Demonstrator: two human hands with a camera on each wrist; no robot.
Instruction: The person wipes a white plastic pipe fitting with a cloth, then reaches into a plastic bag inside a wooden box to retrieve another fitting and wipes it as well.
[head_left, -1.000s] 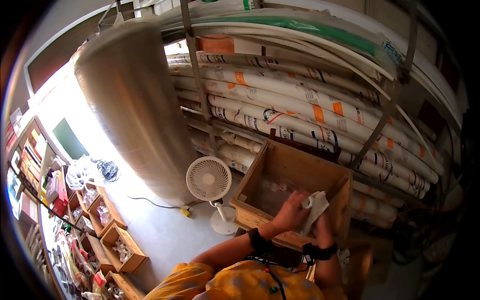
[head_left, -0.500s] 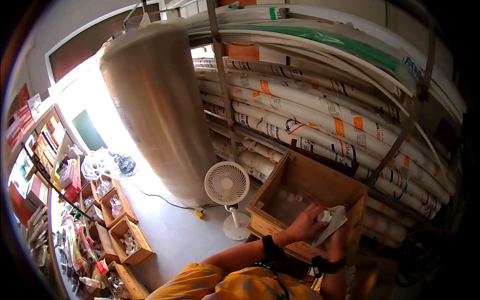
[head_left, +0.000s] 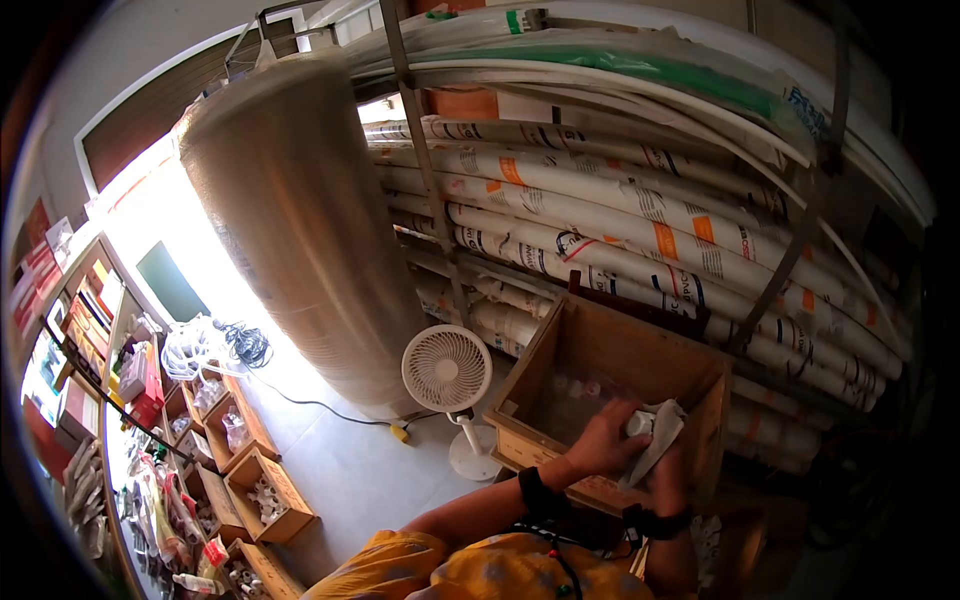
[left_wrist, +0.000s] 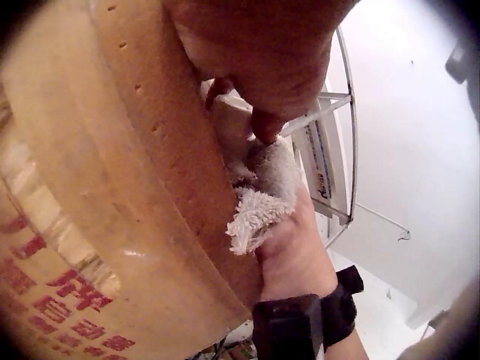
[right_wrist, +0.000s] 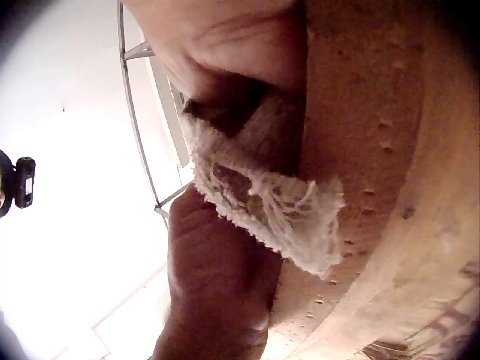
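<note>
Over the near right part of a wooden box point(head_left: 515, 440), my left hand point(head_left: 603, 440) grips a small white cylindrical piece point(head_left: 640, 424) that looks like a pipe fitting. My right hand point(head_left: 668, 472) holds a white cloth point(head_left: 662, 432) against that piece, with a loose flap hanging between the hands. In the left wrist view, the frayed cloth point(left_wrist: 262, 206) lies across my right palm, under the left fingertips. The right wrist view shows the ragged cloth edge point(right_wrist: 277, 217) drooping below my right hand point(right_wrist: 232, 52). Cloth and fingers hide most of the white piece.
Inside the box lies a clear plastic bag point(head_left: 575, 392) with small pieces. A white fan point(head_left: 447, 370) stands left of the box. Long wrapped pipes point(head_left: 600, 205) fill a rack behind. A large wrapped cylinder point(head_left: 300, 230) and wooden bins point(head_left: 268, 498) of fittings stand left.
The head view has shifted a little. Both hands stay over the box with the cloth and the white piece, and the left fingers and the cloth have moved slightly.
</note>
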